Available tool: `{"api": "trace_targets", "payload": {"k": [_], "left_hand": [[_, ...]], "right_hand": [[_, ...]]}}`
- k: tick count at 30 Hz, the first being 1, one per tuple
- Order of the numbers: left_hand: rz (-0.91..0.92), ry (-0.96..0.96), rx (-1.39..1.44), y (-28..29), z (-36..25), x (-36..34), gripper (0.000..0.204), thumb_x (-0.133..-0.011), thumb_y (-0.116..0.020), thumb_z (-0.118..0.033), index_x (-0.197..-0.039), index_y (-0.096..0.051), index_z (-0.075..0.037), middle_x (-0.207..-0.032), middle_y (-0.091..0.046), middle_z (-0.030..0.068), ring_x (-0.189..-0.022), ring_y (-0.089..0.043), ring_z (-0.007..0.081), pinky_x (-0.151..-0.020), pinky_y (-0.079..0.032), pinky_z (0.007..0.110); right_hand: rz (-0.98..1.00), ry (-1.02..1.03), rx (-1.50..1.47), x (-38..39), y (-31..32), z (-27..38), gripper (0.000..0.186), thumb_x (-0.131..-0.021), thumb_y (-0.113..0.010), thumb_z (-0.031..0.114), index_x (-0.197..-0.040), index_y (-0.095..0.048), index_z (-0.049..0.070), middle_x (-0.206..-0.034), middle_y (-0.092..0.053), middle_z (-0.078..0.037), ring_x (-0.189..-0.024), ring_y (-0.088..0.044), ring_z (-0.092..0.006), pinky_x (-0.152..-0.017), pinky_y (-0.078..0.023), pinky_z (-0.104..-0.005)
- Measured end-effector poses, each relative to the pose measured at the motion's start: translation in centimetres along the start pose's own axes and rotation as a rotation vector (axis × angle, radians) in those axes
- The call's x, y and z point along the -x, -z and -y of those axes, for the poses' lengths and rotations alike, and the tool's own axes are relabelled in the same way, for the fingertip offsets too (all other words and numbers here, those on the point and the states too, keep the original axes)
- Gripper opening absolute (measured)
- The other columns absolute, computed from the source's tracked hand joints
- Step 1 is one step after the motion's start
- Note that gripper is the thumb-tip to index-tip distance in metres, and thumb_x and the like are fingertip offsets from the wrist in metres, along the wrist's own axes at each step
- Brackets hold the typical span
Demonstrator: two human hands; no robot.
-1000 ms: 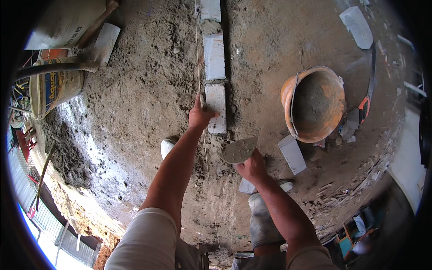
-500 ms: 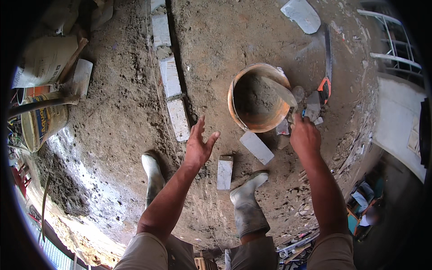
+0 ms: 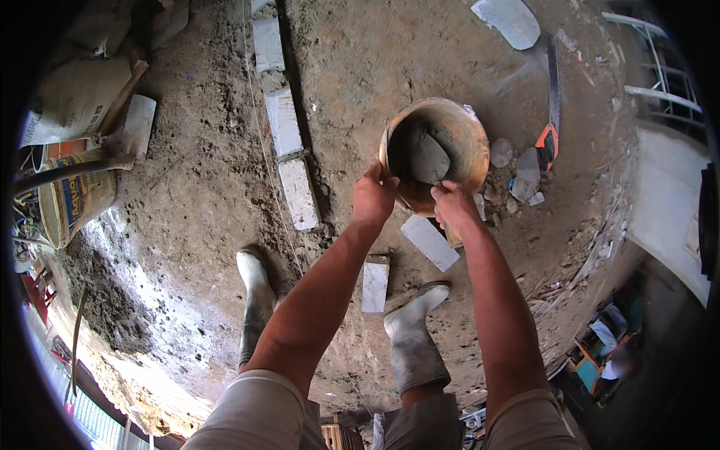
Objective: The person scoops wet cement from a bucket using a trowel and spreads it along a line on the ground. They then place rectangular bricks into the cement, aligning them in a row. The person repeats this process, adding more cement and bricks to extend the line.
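My left hand point(image 3: 374, 196) is closed on the near-left rim of an orange-brown bucket point(image 3: 475, 142), its thumb along the edge. Inside the bucket lies wet grey mortar point(image 3: 405, 154). My right hand point(image 3: 455, 207) is wrapped round the handle of a trowel, over the near rim. The trowel's mortar-coated blade point(image 3: 430, 159) is down in the bucket, its tip pointing away from me. Just below the bucket a loose pale block point(image 3: 430, 243) lies aslant, partly under my right wrist. Another short block point(image 3: 376, 283) lies between my boots.
A row of mortared blocks point(image 3: 283, 120) runs away along a string line to the left. Beyond the bucket's right side lie a handsaw point(image 3: 553, 97) and clear plastic bottles point(image 3: 526, 169). At far left are a tipped pail point(image 3: 79, 196) and a sack point(image 3: 79, 97). My boots point(image 3: 255, 289) stand below.
My left hand has moved right, from open in the air onto the bucket's rim. My right hand has brought the trowel left, from the bucket's right edge into its middle.
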State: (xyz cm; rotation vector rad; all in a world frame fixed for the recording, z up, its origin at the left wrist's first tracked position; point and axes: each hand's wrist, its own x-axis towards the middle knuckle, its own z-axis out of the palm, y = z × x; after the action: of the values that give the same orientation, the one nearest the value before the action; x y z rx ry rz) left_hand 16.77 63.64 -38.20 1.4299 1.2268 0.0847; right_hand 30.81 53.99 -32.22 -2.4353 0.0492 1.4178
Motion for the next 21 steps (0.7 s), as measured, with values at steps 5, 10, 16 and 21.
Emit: {"api": "trace_targets", "payload": {"k": [5,10,16,21], "left_hand": [[0.029,-0.001,0.0,0.2,-0.2,-0.2,0.045,-0.085,-0.073,-0.017,-0.125,-0.06,0.0,-0.108,-0.07,0.0206,-0.103,-0.068,0.0336,-0.09,-0.05,0.038],[0.011,0.04,-0.125,1.2,1.7,0.6,0.067,-0.089,-0.073,-0.027,-0.147,-0.044,-0.008,-0.124,-0.065,0.021,-0.113,-0.065,0.0343,-0.097,-0.049,0.036],[0.131,0.206,-0.049,7.0,7.2,10.3,0.077,-0.093,-0.067,-0.038,-0.154,-0.03,-0.01,-0.138,-0.056,0.0225,-0.124,-0.058,0.0354,-0.104,-0.046,0.04],[0.298,0.434,-0.179,12.8,9.9,22.2,0.066,-0.092,-0.066,-0.036,-0.147,-0.043,-0.007,-0.14,-0.054,0.0243,-0.125,-0.057,0.0352,-0.105,-0.045,0.037]], "right_hand": [[0.065,0.137,-0.12,0.8,-0.2,-2.8,0.023,-0.098,-0.058,0.024,-0.101,-0.06,0.001,-0.07,-0.057,-0.005,-0.053,-0.055,-0.0139,-0.047,-0.045,-0.0305],[0.165,0.214,-0.3,4.4,0.8,-4.1,0.021,-0.098,-0.055,0.02,-0.109,-0.061,0.002,-0.069,-0.056,-0.002,-0.054,-0.052,-0.0106,-0.047,-0.043,-0.0279],[0.261,0.27,-0.28,10.6,2.5,-5.7,0.031,-0.098,-0.054,0.019,-0.123,-0.059,0.001,-0.072,-0.056,-0.003,-0.055,-0.051,-0.0097,-0.049,-0.044,-0.0268],[0.357,0.339,-0.158,14.1,-0.2,-4.0,0.032,-0.097,-0.057,0.013,-0.126,-0.058,0.0,-0.075,-0.055,0.0,-0.059,-0.051,-0.0069,-0.053,-0.044,-0.0253]]}}
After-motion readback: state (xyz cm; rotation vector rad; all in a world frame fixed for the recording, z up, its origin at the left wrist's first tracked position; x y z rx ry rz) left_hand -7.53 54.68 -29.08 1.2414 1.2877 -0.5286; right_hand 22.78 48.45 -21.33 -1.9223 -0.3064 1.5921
